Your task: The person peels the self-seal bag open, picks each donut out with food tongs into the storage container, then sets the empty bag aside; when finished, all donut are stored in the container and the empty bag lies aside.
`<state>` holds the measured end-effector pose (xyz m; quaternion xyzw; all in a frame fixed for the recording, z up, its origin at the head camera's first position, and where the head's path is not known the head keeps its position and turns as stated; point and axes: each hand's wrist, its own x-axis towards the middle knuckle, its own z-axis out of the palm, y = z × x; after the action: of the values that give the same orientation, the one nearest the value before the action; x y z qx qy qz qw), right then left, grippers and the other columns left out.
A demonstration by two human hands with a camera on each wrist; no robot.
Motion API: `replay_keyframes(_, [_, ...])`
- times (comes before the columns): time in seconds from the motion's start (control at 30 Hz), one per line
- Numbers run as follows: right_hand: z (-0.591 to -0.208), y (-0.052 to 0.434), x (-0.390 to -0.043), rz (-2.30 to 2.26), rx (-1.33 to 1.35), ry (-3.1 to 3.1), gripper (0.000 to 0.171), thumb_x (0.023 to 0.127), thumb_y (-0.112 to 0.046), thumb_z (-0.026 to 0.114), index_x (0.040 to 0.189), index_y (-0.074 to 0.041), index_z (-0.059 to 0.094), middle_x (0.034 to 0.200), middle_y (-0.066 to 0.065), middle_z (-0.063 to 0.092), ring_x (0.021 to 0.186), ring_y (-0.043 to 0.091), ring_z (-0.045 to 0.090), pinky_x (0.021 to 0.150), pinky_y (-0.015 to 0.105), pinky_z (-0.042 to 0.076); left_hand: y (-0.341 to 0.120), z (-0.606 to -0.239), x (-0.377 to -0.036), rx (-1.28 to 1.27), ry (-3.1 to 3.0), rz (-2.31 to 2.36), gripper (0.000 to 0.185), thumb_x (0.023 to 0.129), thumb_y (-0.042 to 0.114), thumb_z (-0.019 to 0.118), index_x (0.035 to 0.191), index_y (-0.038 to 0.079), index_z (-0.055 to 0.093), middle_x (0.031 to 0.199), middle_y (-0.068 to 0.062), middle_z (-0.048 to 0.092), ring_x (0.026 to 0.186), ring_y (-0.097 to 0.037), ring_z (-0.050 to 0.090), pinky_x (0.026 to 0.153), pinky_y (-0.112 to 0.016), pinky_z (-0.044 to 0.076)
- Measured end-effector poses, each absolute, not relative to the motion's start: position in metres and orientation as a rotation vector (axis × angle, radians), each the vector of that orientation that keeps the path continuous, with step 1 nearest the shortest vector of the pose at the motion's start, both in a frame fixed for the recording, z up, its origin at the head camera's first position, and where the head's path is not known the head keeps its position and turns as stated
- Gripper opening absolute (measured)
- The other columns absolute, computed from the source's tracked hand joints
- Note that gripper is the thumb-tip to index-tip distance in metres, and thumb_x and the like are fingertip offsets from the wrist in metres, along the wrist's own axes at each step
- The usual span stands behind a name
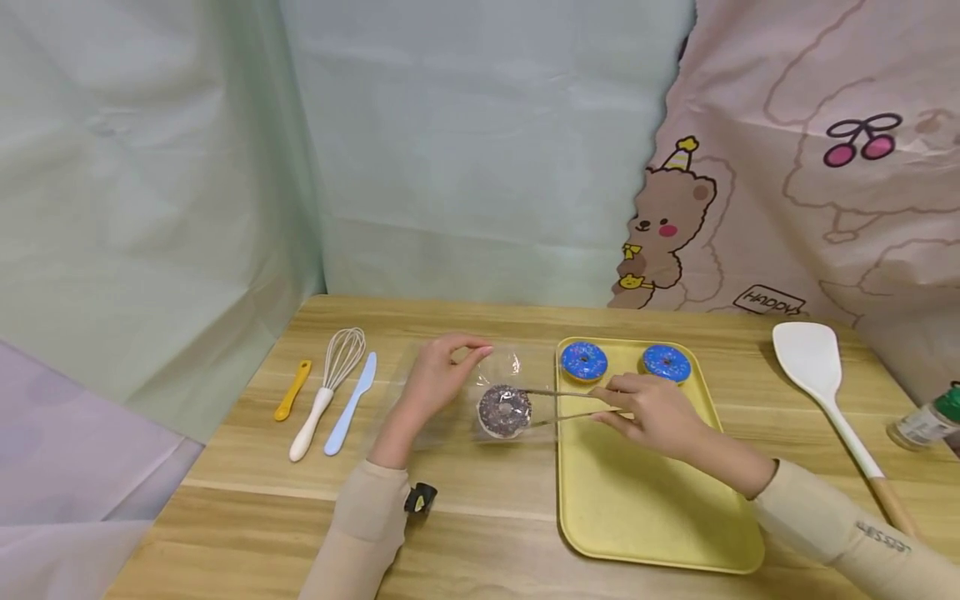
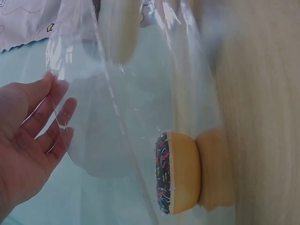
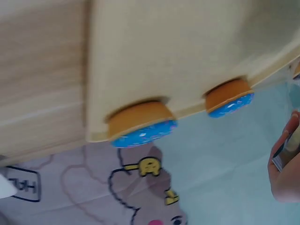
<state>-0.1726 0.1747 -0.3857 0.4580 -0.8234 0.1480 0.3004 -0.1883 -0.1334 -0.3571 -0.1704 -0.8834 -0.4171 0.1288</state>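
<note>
My left hand pinches the raised edge of a clear plastic bag between thumb and fingertips. Inside the bag lies a chocolate-topped toy donut with colored sprinkles, flat on the table. Thin metal tongs are gripped in my right hand. Their tips reach to the right side of the donut, one arm toward its back and one toward its front; whether they touch it I cannot tell. Under the right hand is a yellow tray, bearing a blue-iced donut and another blue-iced donut along its back edge.
Left of the bag lie a yellow handle-like tool, a whisk and a light blue spreader knife. A white spatula with a wooden handle lies right of the tray. Beyond it is a green-capped jar.
</note>
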Motion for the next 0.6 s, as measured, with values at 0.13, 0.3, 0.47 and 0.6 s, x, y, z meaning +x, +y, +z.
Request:
replay_keyframes(0.13, [-0.386,0.192,-0.167,0.41,1.182,-2.156,0.046,0.093,-0.046,0.051,0.086,-0.007,0.075,0.071,-0.005,0.06,0.055,0.005,0.048,0.047,0.021,0.041,-0.133,-0.357,-0.189,-0.505,-2.568,-1.212,0.019,0.089,0.023,0.064,0.099,0.009,0.072,0.103,-0.005,0.07,0.099,-0.021,0.064,0.08,-0.033,0.055])
replay_keyframes(0.3, [-0.387,0.214,-0.158,0.405,1.127,-2.167,0.05,0.094,-0.049,0.047,0.086,-0.007,0.074,0.073,-0.004,0.062,0.057,0.007,0.052,0.049,0.024,0.045,-0.134,-0.358,-0.189,-0.51,-2.569,-1.214,0.02,0.089,0.022,0.064,0.1,0.007,0.072,0.103,-0.006,0.07,0.1,-0.021,0.064,0.081,-0.033,0.054])
replay_keyframes(0.47, [-0.386,0.237,-0.144,0.404,1.06,-2.201,0.049,0.094,-0.049,0.048,0.091,-0.007,0.074,0.072,-0.006,0.061,0.058,0.007,0.052,0.05,0.023,0.044,-0.134,-0.358,-0.19,-0.504,-2.576,-1.228,0.018,0.089,0.021,0.064,0.1,0.009,0.072,0.104,-0.005,0.07,0.101,-0.02,0.064,0.075,-0.028,0.056])
replay_keyframes(0.6, [-0.387,0.253,-0.13,0.384,1.001,-2.231,0.052,0.094,-0.051,0.047,0.09,-0.008,0.074,0.069,-0.006,0.06,0.055,0.005,0.049,0.047,0.019,0.041,-0.134,-0.359,-0.19,-0.507,-2.573,-1.235,0.018,0.089,0.021,0.064,0.1,0.009,0.072,0.104,-0.004,0.07,0.102,-0.019,0.063,0.074,-0.027,0.056])
